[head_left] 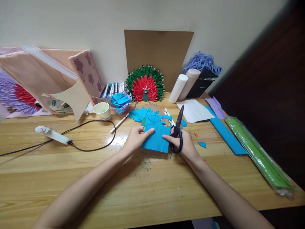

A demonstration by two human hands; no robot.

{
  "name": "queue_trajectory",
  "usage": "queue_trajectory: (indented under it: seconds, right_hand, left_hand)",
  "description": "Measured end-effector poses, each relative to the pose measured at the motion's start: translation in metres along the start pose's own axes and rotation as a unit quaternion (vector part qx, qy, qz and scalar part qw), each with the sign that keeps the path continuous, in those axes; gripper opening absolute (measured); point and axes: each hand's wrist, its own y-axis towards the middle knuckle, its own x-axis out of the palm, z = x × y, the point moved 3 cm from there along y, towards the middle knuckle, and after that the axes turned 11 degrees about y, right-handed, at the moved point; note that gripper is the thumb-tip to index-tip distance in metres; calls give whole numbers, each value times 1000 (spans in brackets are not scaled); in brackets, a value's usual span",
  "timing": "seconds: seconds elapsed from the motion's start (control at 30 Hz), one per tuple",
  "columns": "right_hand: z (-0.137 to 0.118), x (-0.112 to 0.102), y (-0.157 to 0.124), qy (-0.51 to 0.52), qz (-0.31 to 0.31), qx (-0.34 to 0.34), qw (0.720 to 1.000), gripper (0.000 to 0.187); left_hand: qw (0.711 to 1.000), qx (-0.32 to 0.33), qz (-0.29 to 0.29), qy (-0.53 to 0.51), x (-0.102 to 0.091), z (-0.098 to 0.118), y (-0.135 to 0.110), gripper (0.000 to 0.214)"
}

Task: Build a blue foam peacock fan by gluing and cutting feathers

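Observation:
My left hand (137, 139) pinches the left edge of a folded blue paper sheet (156, 140), thumb on top. Petal outlines are drawn on the sheet, and its upper right edge has rounded cut-outs. My right hand (187, 144) is closed around the black handles of a pair of scissors (177, 130), whose blades point up and away. The right thumb also presses on the sheet's right edge. Behind the sheet lies a fan of blue petals (143, 114). A cut blue petal (201, 144) rests on the table right of my right hand.
A white glue gun (52, 135) with a looping black cable lies left, near a paper cup (102, 110) and a bowl of blue scraps (120, 103). A red and green peacock (145, 84) leans on brown board (158, 47). Packaged green paper (259, 156) lies right.

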Motion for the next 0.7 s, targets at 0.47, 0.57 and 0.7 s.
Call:
queue_trajectory:
  seconds: [0.47,0.57,0.7]
  right_hand:
    - [-4,2,0,-21,-14,-10,1000,52]
    - [-3,3,2,-7,-11,-16,1000,53]
    - [-2,4,1,3,-11,-24,1000,50]
  left_hand:
    - [997,-60,-53,17,3,2,-5,28]
    - [997,-57,-49,21,3,5,-6,29]
    - [997,-23,-65,18,6,7,-8,43]
